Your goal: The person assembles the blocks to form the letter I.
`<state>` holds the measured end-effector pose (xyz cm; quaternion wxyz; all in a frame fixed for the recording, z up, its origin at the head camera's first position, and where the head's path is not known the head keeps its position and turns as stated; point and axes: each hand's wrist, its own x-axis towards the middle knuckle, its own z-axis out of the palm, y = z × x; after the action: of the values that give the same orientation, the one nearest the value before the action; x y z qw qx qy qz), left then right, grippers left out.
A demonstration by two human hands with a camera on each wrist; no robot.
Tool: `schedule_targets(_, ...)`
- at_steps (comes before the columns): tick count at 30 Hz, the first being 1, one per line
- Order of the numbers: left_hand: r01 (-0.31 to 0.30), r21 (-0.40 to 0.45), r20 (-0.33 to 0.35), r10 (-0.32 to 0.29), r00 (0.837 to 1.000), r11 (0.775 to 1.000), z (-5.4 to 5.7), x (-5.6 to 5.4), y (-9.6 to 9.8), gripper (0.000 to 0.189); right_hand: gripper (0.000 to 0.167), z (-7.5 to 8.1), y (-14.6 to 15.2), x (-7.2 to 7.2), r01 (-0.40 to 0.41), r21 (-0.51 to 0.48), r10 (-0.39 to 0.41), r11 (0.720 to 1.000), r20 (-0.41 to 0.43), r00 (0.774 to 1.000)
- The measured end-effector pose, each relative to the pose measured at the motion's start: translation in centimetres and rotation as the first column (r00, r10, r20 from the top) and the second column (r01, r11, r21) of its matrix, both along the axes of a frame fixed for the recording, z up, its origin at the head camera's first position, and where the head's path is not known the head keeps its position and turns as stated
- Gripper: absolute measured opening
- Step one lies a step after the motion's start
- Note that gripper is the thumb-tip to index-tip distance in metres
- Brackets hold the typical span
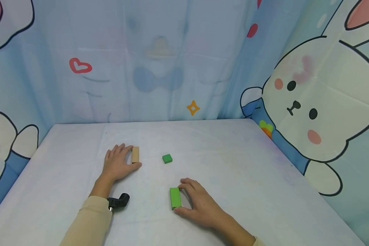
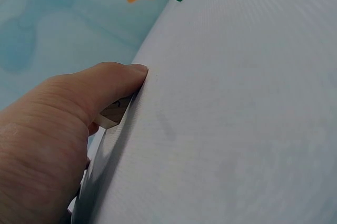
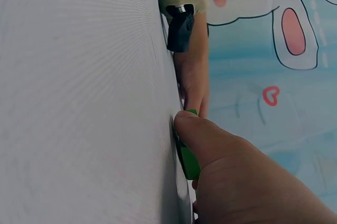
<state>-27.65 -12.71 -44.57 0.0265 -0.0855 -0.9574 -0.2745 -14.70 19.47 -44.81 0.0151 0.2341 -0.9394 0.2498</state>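
Observation:
My left hand (image 1: 118, 164) is at the left of the table, its thumb and index finger at the two ends of a plain wooden block (image 1: 135, 154). In the left wrist view the thumb covers much of that wooden block (image 2: 115, 112). Nearer the front, my right hand (image 1: 201, 205) pinches a light green block (image 1: 175, 198) end to end between thumb and index finger. The right wrist view shows this green block (image 3: 189, 163) partly hidden behind the thumb. A small dark green block (image 1: 167, 158) lies by itself between the hands, farther back than the light green one.
A white cloth covers the table (image 1: 233, 153). Behind it hangs a light blue curtain (image 1: 160, 99) printed with rabbits, a heart and a star. A black wrist camera (image 1: 119, 201) sticks out from the left wrist beside the beige sleeve (image 1: 90, 220).

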Motion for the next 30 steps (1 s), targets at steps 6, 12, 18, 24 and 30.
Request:
schedule_targets(6,0.001,0.002,-0.001,-0.001,1.000,1.000,0.01,0.00,0.01,0.082,0.063,0.27,-0.05,-0.05,0.002,0.030,-0.002,1.000,0.014,1.000)
schedule_targets(12,0.000,0.001,0.000,0.000,1.000,1.000,0.11,0.08,0.04,0.082,0.063,0.24,0.02,-0.04,-0.002,0.037,0.002,0.999,0.013,1.000)
schedule_targets(18,-0.003,0.004,0.004,0.003,1.000,1.000,0.04,0.08,0.01,0.082,0.063,0.33,0.10,-0.08,-0.012,0.039,0.012,0.999,0.024,1.000)
schedule_targets(24,-0.003,0.005,0.005,0.003,1.000,1.000,-0.02,0.13,0.01,0.082,0.062,0.40,0.14,-0.11,-0.025,0.040,0.025,0.999,0.016,1.000)
schedule_targets(30,0.000,0.009,-0.004,0.001,1.000,1.000,-0.04,0.08,-0.02,0.082,0.065,0.27,0.18,-0.15,-0.027,0.049,0.026,0.998,0.008,1.000)
